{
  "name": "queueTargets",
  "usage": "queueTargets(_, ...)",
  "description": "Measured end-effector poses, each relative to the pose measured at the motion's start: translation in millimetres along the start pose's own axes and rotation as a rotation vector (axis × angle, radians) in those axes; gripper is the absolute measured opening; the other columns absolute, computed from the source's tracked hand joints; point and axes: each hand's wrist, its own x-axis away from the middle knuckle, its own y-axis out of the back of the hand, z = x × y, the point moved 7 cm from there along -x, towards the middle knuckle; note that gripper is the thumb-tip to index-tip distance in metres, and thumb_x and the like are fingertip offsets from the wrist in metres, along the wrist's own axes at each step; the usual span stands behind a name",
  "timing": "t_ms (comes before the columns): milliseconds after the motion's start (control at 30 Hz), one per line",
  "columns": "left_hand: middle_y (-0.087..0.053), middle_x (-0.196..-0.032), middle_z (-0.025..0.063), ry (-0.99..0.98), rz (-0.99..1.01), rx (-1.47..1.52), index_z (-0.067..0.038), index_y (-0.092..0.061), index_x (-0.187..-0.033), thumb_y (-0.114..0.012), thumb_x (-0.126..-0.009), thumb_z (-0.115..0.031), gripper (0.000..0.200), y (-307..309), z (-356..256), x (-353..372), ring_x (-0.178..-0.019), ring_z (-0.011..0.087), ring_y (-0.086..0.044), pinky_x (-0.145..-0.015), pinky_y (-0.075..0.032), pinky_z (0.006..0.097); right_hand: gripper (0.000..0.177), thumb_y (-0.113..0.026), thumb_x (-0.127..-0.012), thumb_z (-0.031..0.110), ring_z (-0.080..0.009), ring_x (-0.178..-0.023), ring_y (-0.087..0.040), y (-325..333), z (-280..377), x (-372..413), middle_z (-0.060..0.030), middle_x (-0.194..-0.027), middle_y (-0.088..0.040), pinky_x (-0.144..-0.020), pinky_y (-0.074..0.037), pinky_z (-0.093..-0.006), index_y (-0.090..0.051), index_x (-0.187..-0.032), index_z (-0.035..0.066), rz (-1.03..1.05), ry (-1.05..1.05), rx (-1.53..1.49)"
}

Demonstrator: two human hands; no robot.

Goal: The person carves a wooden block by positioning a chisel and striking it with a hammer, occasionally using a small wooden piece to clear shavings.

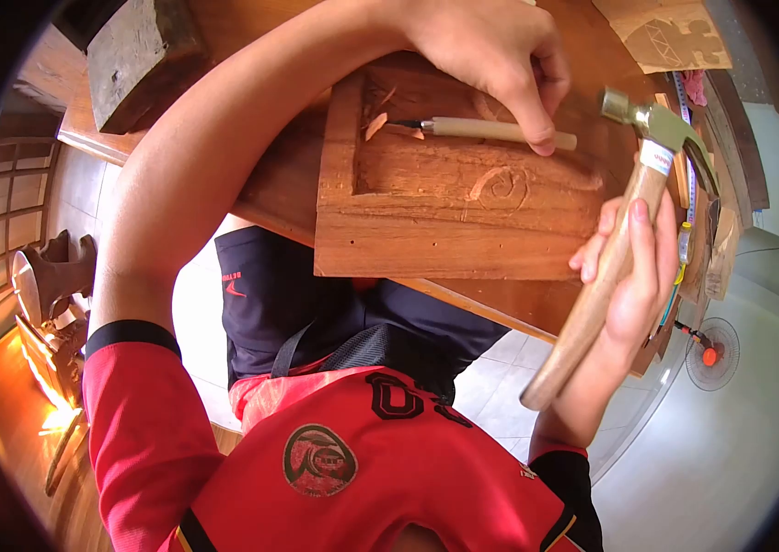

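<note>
Red jersey [408, 460] nearest; left fingers [533, 112] pinch chisel handle [481, 130], right fingers [642, 237] curl round claw hammer [576, 331]; grip nearer blade [405, 123] for control

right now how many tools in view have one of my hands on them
2. The claw hammer is in your right hand; the carving tool is at your left hand, above the carved board. Neither is hidden.

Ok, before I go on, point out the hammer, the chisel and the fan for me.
Hammer [598, 285]: head view, on its wooden handle.
Chisel [489, 131]: head view, on its pale handle.
Fan [709, 355]: head view, on the orange hub.
</note>
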Motion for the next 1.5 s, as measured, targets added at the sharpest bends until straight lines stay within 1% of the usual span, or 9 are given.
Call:
queueTargets(67, -0.069, -0.070, 0.0041, -0.101, -0.035, 0.065, -0.003, -0.073, -0.080, -0.081, -0.082, -0.033, 0.031, -0.1, 6.2, -2.1, -0.063, 0.0130, -0.063, -0.059, -0.048, 0.0296, 0.041, -0.045, -0.110, 0.026, -0.0110, -0.043, -0.048, 3.5, 7.1, 6.2, -0.0089, -0.083, -0.054, -0.040, -0.045, -0.0251, -0.047, -0.142, 0.001, -0.004, -0.040, 0.005)
queueTargets(467, -0.068, -0.067, 0.0030, 0.085, 0.017, 0.072, -0.005, -0.074, -0.078, -0.083, -0.080, -0.035, 0.031, 0.2, -4.0, 7.4, -0.063, 0.0117, -0.064, -0.058, -0.048, 0.0281, 0.051, -0.047, -0.109, 0.024, -0.0101, -0.038, -0.044, -3.9, -6.4, 44.3, -0.0086, -0.079, -0.052, -0.033, -0.038, -0.0236, -0.041, -0.153, 0.000, -0.191, -0.137, -0.240)
queueTargets(633, -0.067, -0.067, 0.0035, 0.024, 0.044, 0.064, -0.005, -0.074, -0.075, -0.084, -0.079, -0.035, 0.032, -0.4, -4.0, 4.5, -0.062, 0.0127, -0.062, -0.057, -0.046, 0.0289, 0.050, -0.047, -0.109, 0.023, -0.0106, -0.038, -0.043, -10.8, -4.5, 51.6, -0.0089, -0.080, -0.052, -0.032, -0.037, -0.0232, -0.043, -0.152, 0.000, -0.075, -0.194, -0.172)
queueTargets(733, -0.066, -0.068, 0.0027, 0.199, -0.008, 0.074, -0.006, -0.072, -0.071, -0.085, -0.078, -0.037, 0.034, -1.3, -5.2, 7.2, -0.062, 0.0134, -0.061, -0.057, -0.045, 0.0302, 0.049, -0.046, -0.109, 0.022, -0.0109, -0.037, -0.044, -5.1, -2.2, 48.6, -0.0082, -0.080, -0.052, -0.033, -0.038, -0.0234, -0.043, -0.152, 0.001, -0.130, -0.157, -0.175)
queueTargets(900, -0.064, -0.067, 0.0008, -0.123, 0.027, -0.016, -0.007, -0.070, -0.067, -0.085, -0.076, -0.037, 0.035, -4.0, -0.1, 0.2, -0.063, 0.0135, -0.059, -0.057, -0.043, 0.0312, 0.049, -0.045, -0.109, 0.023, -0.0115, -0.038, -0.044, -23.5, -5.8, 57.6, -0.0085, -0.079, -0.050, -0.034, -0.038, -0.0244, -0.042, -0.153, 0.001, -0.050, -0.211, -0.153)
queueTargets(967, -0.063, -0.067, 0.0008, 0.026, 0.062, -0.043, -0.007, -0.069, -0.066, -0.085, -0.077, -0.037, 0.035, -2.7, 5.9, 2.3, -0.062, 0.0134, -0.059, -0.057, -0.042, 0.0311, 0.049, -0.045, -0.109, 0.023, -0.0114, -0.038, -0.044, -17.9, -8.0, 56.0, -0.0089, -0.079, -0.050, -0.033, -0.038, -0.0248, -0.041, -0.153, 0.001, -0.087, -0.212, -0.191)
queueTargets(1100, -0.066, -0.073, 0.0032, 0.038, 0.074, 0.059, -0.005, -0.071, -0.069, -0.084, -0.078, -0.037, 0.036, -2.3, 5.8, 2.3, -0.064, 0.0129, -0.060, -0.059, -0.045, 0.0304, 0.053, -0.043, -0.108, 0.027, -0.0108, -0.037, -0.043, -14.9, -8.5, 52.7, -0.0084, -0.080, -0.051, -0.032, -0.039, -0.0260, -0.037, -0.155, 0.001, -0.151, -0.140, -0.210)
queueTargets(1400, -0.074, -0.092, 0.0118, -0.145, -0.084, 0.121, 0.001, -0.078, -0.095, -0.075, -0.088, -0.037, 0.039, 11.6, 8.3, 1.1, -0.088, 0.0186, -0.068, -0.080, -0.052, 0.0328, 0.052, -0.036, -0.110, 0.023, -0.0085, -0.041, -0.044, -17.9, -11.6, 20.5, -0.0051, -0.083, -0.053, -0.052, -0.061, -0.0323, -0.036, -0.155, -0.001, -0.035, 0.015, -0.152)
queueTargets(1500, -0.075, -0.094, 0.0122, -0.138, -0.261, 0.084, 0.000, -0.078, -0.097, -0.074, -0.091, -0.038, 0.039, 24.9, 14.1, -3.3, -0.088, 0.0184, -0.068, -0.081, -0.053, 0.0329, 0.041, -0.042, -0.110, 0.027, -0.0116, -0.042, -0.049, -12.2, -8.4, -4.1, -0.0073, -0.082, -0.054, -0.053, -0.062, -0.0337, -0.046, -0.142, 0.001, 0.042, 0.027, -0.143)
